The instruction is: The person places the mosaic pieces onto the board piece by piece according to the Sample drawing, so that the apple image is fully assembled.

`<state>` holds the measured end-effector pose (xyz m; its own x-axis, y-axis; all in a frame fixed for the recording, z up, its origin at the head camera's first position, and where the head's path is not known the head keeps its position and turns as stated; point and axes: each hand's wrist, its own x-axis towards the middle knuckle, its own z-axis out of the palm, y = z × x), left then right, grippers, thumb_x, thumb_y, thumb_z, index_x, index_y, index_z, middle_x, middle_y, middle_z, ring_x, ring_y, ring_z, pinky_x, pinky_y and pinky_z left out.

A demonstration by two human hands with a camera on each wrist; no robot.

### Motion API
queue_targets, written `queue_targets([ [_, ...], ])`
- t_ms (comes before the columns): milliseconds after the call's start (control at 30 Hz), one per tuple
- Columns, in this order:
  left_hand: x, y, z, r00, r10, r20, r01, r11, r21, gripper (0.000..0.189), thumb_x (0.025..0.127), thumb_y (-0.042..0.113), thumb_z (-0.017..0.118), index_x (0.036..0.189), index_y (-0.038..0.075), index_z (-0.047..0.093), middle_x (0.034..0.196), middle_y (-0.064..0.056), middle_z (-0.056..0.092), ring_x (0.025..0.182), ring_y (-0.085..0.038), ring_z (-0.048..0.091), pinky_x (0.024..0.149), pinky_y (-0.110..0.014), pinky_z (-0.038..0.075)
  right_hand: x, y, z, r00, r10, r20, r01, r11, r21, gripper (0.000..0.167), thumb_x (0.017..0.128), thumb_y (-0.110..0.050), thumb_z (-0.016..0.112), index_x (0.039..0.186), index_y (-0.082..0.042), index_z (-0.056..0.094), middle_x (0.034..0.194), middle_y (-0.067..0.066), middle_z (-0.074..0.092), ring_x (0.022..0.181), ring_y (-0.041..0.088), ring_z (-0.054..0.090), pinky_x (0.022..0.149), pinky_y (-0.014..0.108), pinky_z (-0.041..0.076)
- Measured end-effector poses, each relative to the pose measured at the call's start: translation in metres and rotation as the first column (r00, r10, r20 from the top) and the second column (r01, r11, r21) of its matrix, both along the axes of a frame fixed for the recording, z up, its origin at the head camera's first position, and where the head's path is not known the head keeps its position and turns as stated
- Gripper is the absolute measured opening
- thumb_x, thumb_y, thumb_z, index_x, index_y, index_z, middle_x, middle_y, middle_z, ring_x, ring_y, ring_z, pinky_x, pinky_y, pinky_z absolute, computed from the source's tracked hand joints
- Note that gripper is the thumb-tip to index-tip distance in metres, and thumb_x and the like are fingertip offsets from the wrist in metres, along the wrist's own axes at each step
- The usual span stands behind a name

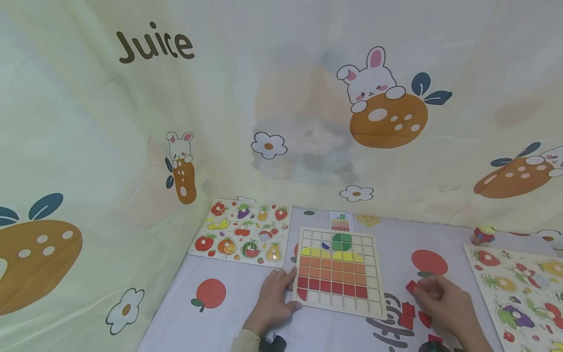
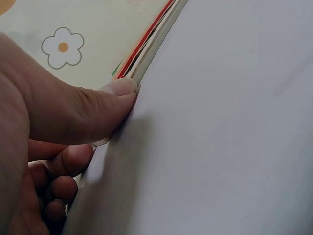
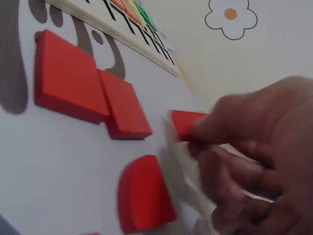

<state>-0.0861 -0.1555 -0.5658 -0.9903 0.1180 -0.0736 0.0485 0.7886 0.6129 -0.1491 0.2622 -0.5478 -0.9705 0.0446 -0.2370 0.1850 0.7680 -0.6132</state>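
A wooden grid board lies flat mid-table, filled with rows of red, orange and yellow pieces and green ones near the top. My left hand rests beside its left edge, thumb by the lower corner; the left wrist view shows the thumb against the board's side. To the right of the board, my right hand pinches a red square tile between thumb and fingers. Below that hand lie two more red tiles and a red piece with a rounded side.
A small picture card sits behind the board. One fruit puzzle board is at the back left, another at the right. A small figurine stands behind the right one. Printed curtains rise behind the table.
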Motion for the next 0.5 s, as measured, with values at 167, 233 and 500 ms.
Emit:
queue_targets([
  [167,0.0,0.0,0.0,1.0,-0.002,0.005,0.002,1.0,0.004,0.085,0.083,0.026,0.086,0.159,0.016,0.05,0.094,0.014,0.044,0.097,-0.005,0.038,0.084,-0.03,0.035,0.004,-0.007,-0.003,0.997,-0.013,-0.082,0.007,0.997,-0.074,0.049,0.102,-0.033,0.068,0.144,-0.009,0.06,0.099,0.01,0.073,0.074,0.014,0.06,0.06,0.026,0.05],
  [233,0.0,0.0,0.001,1.0,-0.003,0.008,0.003,1.0,0.006,0.085,0.083,0.025,0.085,0.159,0.015,0.05,0.094,0.013,0.044,0.097,-0.004,0.037,0.084,-0.03,0.034,0.006,-0.014,-0.003,0.994,-0.027,-0.101,0.016,0.994,-0.112,0.047,0.103,-0.037,0.069,0.143,-0.012,0.064,0.101,0.01,0.074,0.075,0.012,0.062,0.062,0.023,0.051],
  [500,0.0,0.0,0.001,1.0,-0.001,0.01,0.0,1.0,0.011,0.085,0.083,0.025,0.086,0.159,0.015,0.05,0.094,0.013,0.044,0.095,-0.004,0.037,0.084,-0.03,0.035,0.009,-0.052,0.003,0.973,-0.131,-0.189,0.067,0.948,-0.312,0.047,0.097,-0.03,0.08,0.138,-0.012,0.069,0.112,0.007,0.077,0.088,-0.013,0.063,0.077,0.006,0.05],
])
